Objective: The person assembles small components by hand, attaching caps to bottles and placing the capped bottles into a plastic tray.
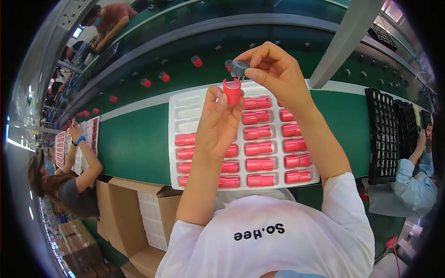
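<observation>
- White shirt point(278, 231) of the person fills the lower edge of the head view, with both forearms rising from it.
- Left hand point(221, 121) has its grip closed on a small red cylindrical shell point(232, 91), held upright above the tray.
- Right hand point(273, 69) pinches a small grey part point(238, 68) between thumb and fingers, just above the shell's open top, its thin legs pointing down at it.
- Beneath the hands a white moulded tray point(185, 104) lies on the green surface point(134, 143), its rows holding red shells; the upper left pockets show none.
- Loose red shells point(196, 61) ride the dark conveyor point(185, 51) beyond.
- Black trays point(382, 134) stand at right; cardboard boxes point(120, 208) sit lower left.
</observation>
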Demonstrator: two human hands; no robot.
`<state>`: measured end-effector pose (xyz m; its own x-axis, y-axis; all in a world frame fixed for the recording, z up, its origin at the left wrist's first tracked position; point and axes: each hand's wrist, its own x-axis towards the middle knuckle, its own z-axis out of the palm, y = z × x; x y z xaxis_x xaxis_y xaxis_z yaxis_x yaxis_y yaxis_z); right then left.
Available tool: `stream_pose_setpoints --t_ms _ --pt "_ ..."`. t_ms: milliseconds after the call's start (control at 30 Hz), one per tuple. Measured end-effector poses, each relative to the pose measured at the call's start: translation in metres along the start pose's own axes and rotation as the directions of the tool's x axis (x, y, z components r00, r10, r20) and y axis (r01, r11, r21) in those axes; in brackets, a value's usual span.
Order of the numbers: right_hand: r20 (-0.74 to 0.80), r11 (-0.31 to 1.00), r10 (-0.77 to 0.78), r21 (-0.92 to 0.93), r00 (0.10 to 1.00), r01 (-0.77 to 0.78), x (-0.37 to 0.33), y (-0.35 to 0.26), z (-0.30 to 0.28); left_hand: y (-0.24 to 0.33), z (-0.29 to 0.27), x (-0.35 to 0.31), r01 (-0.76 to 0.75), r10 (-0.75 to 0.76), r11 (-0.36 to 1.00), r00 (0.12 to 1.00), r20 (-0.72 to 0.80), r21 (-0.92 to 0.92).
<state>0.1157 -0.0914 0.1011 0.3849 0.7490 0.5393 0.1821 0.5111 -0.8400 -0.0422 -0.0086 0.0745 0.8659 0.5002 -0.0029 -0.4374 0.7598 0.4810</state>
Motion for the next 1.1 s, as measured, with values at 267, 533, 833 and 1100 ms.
stream_pose_setpoints --t_ms 267,533,833,1100 --pt "-0.119 0.982 -0.045 -0.19 0.992 0.022 -0.011 -0.016 0.018 -0.007 -0.003 0.006 -0.436 0.393 0.762 0.899 0.194 0.479" --pt "0.047 0.844 -0.296 -0.454 0.954 0.284 -0.013 -0.014 0.023 -0.007 0.004 0.004 -0.576 0.551 0.507 0.789 0.273 0.641" --pt "0.111 0.879 -0.26 -0.385 0.959 0.283 -0.01 -0.004 0.018 -0.005 0.0 0.001 -0.601 0.611 0.42 0.742 0.278 0.68" --pt "0.144 0.836 -0.166 -0.504 0.976 0.216 -0.012 0.005 0.022 -0.015 -0.006 0.007 -0.528 0.626 0.408 0.755 0.193 0.745"
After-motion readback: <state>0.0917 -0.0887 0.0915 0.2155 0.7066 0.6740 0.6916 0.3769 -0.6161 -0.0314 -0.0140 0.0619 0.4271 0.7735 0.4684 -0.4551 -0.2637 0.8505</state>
